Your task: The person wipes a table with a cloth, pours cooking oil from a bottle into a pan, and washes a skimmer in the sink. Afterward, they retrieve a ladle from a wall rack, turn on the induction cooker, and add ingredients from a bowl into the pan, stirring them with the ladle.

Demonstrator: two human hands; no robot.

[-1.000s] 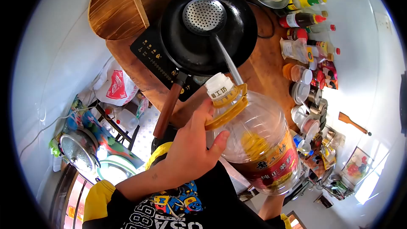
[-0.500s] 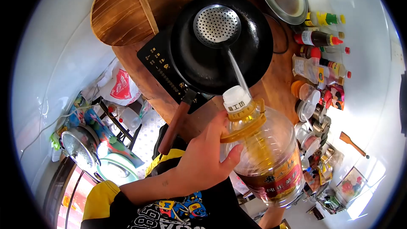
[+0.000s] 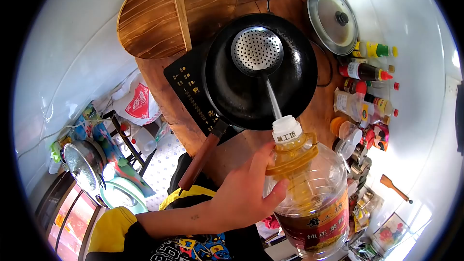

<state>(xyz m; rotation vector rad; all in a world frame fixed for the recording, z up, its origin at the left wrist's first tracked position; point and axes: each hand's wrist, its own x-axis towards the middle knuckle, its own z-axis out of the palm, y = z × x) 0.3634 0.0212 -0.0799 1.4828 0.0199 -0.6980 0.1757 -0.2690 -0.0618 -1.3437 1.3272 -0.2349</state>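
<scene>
Bottle (image 3: 316,212) has swung straighter from where I stand, held near the wok (image 3: 224,82), left hand (image 3: 249,186) with fingers curled round its handle (image 3: 290,165), right hand hidden, can't tell; probably positioning, next wants steady support.

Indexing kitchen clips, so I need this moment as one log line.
left hand: holding bottle by yellow handle; right hand: unseen; skimmer: in wok; wok: on cooktop

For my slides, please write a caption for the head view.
The left hand holds a white-capped bottle near a wok with a skimmer inside.
</scene>
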